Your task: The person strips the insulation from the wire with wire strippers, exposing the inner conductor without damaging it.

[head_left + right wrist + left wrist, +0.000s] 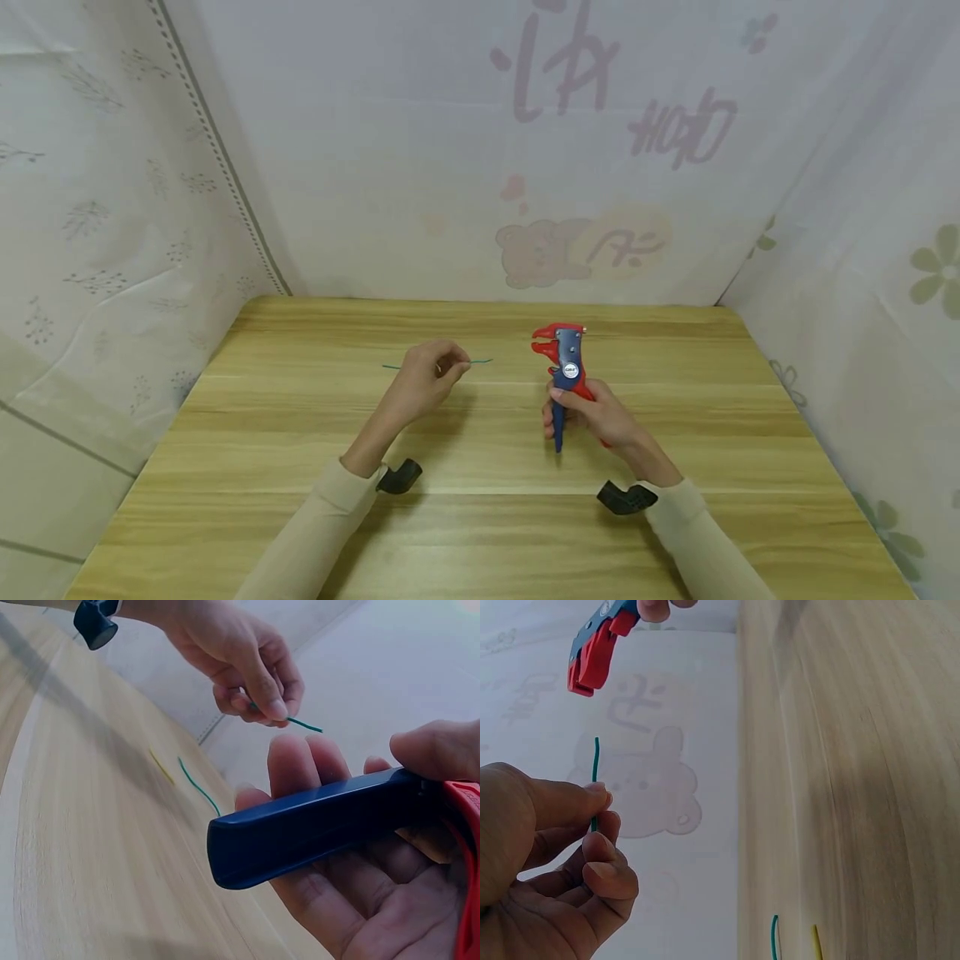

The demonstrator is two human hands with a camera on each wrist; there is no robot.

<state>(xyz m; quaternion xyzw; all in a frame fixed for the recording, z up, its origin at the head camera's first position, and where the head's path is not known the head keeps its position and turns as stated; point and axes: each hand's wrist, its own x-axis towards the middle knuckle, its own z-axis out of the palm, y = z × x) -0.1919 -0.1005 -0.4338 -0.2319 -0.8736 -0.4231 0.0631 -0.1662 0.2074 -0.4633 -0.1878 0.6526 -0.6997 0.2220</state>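
Observation:
My left hand (pixel 427 379) pinches a short green wire (pixel 482 361) between thumb and fingertips, above the table. In the left wrist view the wire's slightly bent tip (pixel 595 754) sticks out past the fingers, towards the red jaws of the wire stripper. My right hand (pixel 603 414) grips this red and blue wire stripper (pixel 568 354) by its handles, its jaws parted and facing left. A gap lies between the jaws and the wire. The right wrist view shows the blue handle (pixel 300 829) across the fingers, with the thumb near its upper end.
Another green wire (pixel 197 786) and a yellow wire (pixel 160 766) lie on the wooden table (pixel 487 533), beyond the left hand. Patterned cloth (pixel 390 167) hangs behind the table and at both sides. A black wrist camera mount (pixel 400 477) sits at each cuff.

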